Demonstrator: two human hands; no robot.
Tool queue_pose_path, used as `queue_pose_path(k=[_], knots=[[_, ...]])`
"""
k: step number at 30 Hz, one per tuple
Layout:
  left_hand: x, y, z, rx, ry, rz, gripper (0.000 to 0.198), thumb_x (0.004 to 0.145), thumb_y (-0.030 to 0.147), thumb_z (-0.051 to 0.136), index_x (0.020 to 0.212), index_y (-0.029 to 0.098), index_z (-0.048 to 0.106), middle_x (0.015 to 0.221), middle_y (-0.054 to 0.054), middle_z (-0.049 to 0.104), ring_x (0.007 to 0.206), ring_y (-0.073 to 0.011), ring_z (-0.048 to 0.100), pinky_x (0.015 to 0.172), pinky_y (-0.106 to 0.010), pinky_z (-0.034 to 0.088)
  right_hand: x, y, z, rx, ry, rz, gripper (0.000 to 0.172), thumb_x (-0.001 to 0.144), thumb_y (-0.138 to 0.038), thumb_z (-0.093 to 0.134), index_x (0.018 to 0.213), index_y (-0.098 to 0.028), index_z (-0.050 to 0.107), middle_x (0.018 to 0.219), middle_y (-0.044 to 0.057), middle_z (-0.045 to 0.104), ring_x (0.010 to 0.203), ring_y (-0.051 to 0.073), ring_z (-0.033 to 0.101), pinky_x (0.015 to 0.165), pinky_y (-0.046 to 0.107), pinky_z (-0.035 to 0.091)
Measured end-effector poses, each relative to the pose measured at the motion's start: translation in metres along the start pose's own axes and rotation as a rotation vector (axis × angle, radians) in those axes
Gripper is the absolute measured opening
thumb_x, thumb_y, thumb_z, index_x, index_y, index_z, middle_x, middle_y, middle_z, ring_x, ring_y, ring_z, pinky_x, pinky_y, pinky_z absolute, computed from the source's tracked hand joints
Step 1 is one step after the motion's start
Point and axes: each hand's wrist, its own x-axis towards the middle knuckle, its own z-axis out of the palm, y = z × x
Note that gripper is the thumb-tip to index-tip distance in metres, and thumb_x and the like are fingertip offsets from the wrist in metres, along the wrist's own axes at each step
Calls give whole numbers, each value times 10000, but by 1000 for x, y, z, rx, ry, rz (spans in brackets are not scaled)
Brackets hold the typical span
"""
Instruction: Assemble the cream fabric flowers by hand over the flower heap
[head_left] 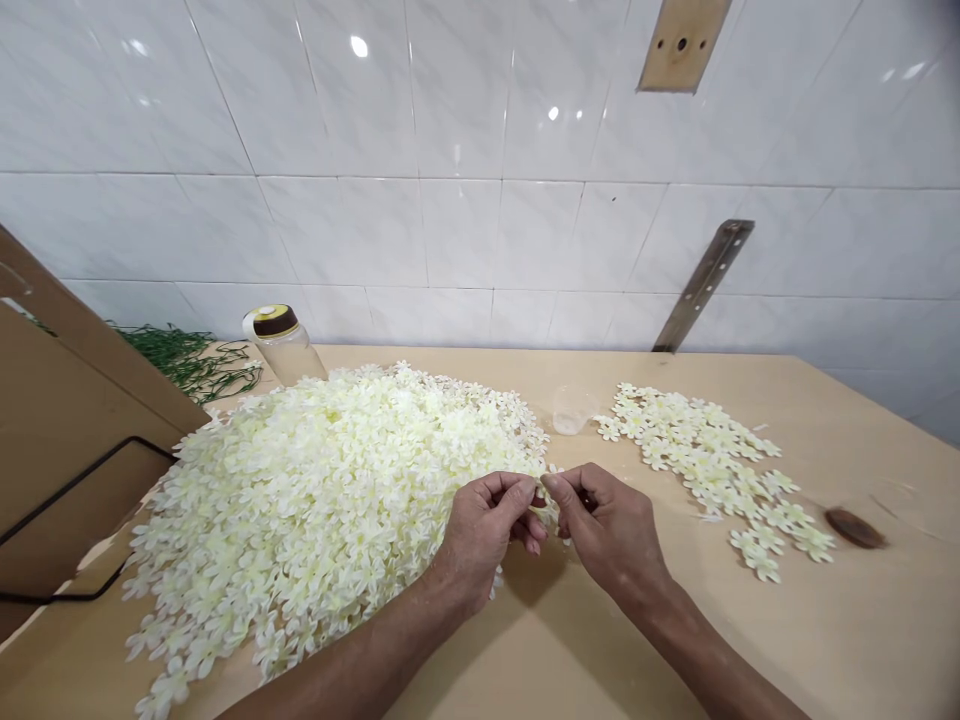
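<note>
My left hand [486,525] and my right hand [611,520] meet in front of the pile, thumbs and forefingers pinched close together. Between them are small white artificial flower [553,518] petals, mostly covered by the fingers. How many blossoms I hold cannot be made out. Left of my hands, and partly behind the left one, spreads a large heap of cream-white artificial flowers [337,470]. A smaller, flatter group of the same flowers [697,450] lies to the right, apart from my right hand.
A clear cup [574,410] stands behind my hands, and a bottle with a brown lid [285,345] at the back left. Green stems [184,360] lie beside a cardboard box [82,400]. A dark brown oval object [855,527] is at right. The tiled wall [465,230] closes the back.
</note>
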Motion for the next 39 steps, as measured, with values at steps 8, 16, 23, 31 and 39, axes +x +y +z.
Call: queue_pose_path(k=[8, 16, 23, 31, 39], knots=[[0, -2, 2, 30, 21, 3, 322, 755, 418, 757, 782, 113, 657, 561, -33, 639, 450, -99, 530, 485, -227, 438, -1, 4, 5, -143, 44, -245, 352, 1007, -311, 449, 693, -203, 564, 611, 10, 584, 550, 136, 559, 562, 255, 424], [1, -3, 1, 45, 33, 5, 281, 766, 386, 731, 788, 120, 642, 545, -23, 633, 440, -103, 528, 477, -231, 443, -1, 0, 2, 49, -58, 64, 381, 973, -457, 501, 713, -201, 611, 555, -3, 618, 483, 142, 605, 520, 254, 481], [3, -4, -2, 20, 52, 19, 284, 763, 390, 732, 793, 122, 642, 540, -16, 629, 435, -98, 530, 478, -223, 434, -2, 3, 3, 318, -132, 204, 310, 867, -496, 656, 885, -189, 697, 735, 50, 723, 594, 188, 683, 556, 285, 585], [3, -4, -4, 61, 31, 30, 322, 760, 430, 737, 777, 126, 634, 545, -18, 635, 424, -98, 524, 477, -230, 429, 1, -1, -3, 232, -149, 171, 295, 881, -455, 648, 757, -193, 701, 646, 30, 689, 555, 167, 648, 543, 258, 535], [2, 2, -4, -31, -1, -32, 317, 744, 415, 762, 773, 124, 639, 555, -15, 625, 449, -90, 511, 499, -227, 395, 3, 0, -3, 464, -251, 290, 320, 856, -488, 672, 878, -171, 706, 737, 35, 711, 614, 171, 669, 605, 291, 587]])
